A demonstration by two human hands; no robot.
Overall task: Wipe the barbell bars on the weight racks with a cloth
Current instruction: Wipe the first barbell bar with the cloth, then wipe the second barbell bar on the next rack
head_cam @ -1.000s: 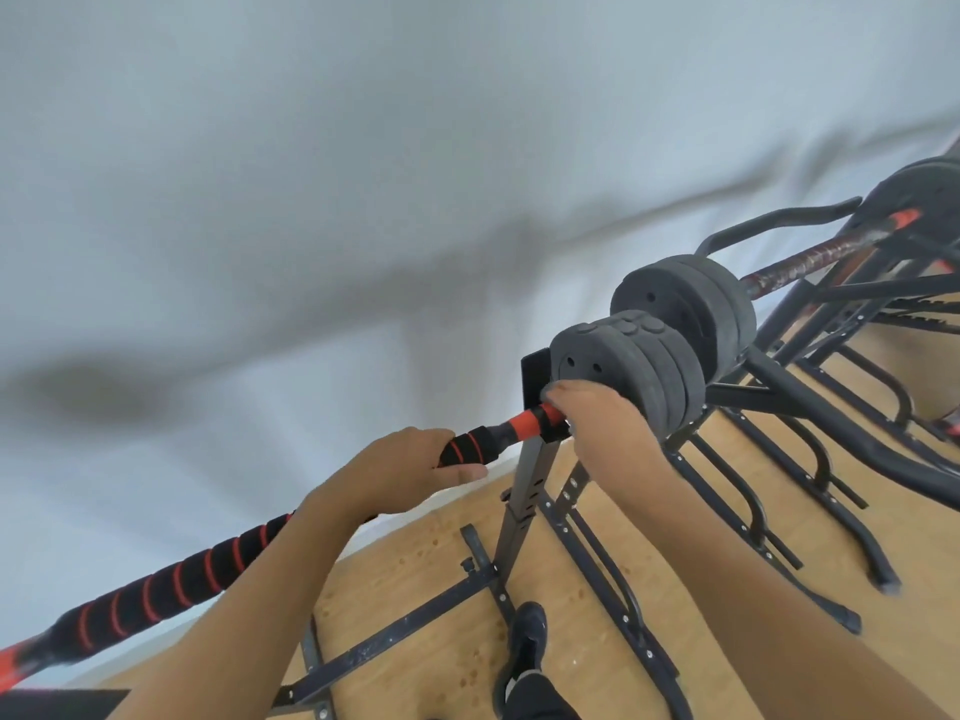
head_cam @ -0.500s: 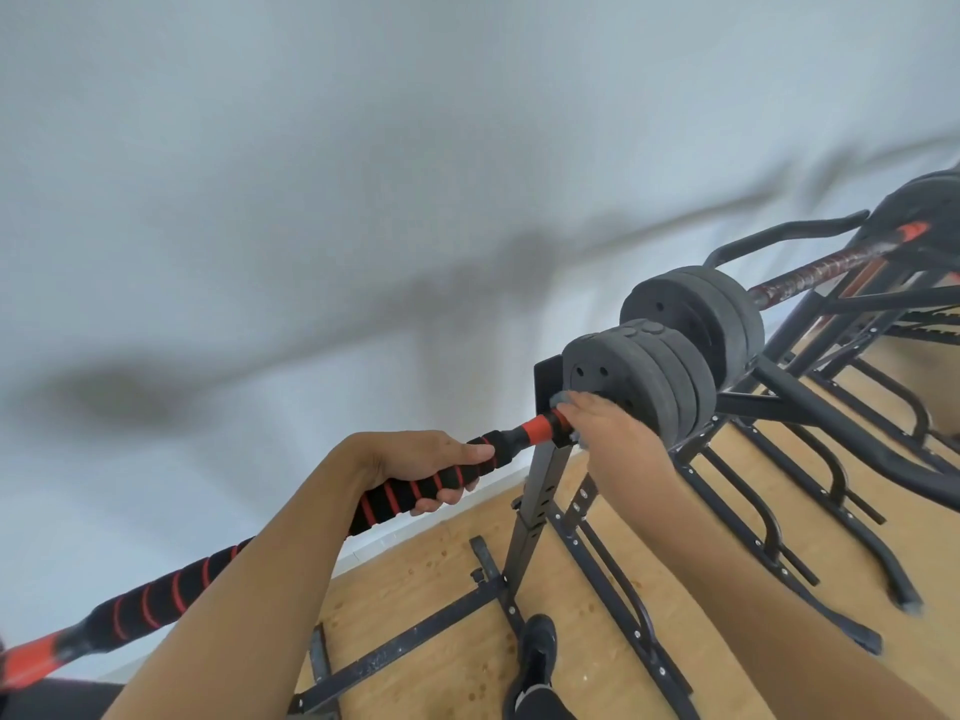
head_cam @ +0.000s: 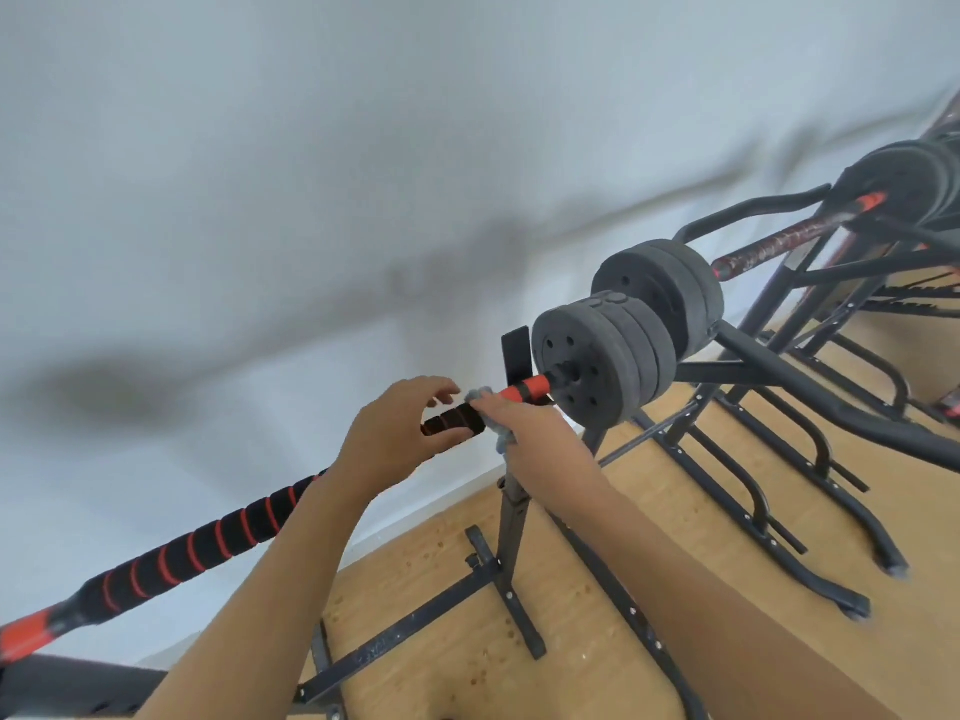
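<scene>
Left of the left hand (head_cam: pixel 387 439) the bar (head_cam: pixel 208 548) is black with red spiral stripes; the right hand (head_cam: pixel 535 439) holds a grey-blue cloth (head_cam: pixel 503 441).

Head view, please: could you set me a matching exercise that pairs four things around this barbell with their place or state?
Things:
1. left hand
2. right hand
3. round black weight plates
4. black foam bar grip with red stripes

Places or states:
A. just beyond the orange collar
B. holds a pale grey cloth on the striped grip
C. stretches toward the lower left of the view
D. fingers loose, not gripping

Pairs: 1-D, 2-B, 3-A, 4-C.
</scene>
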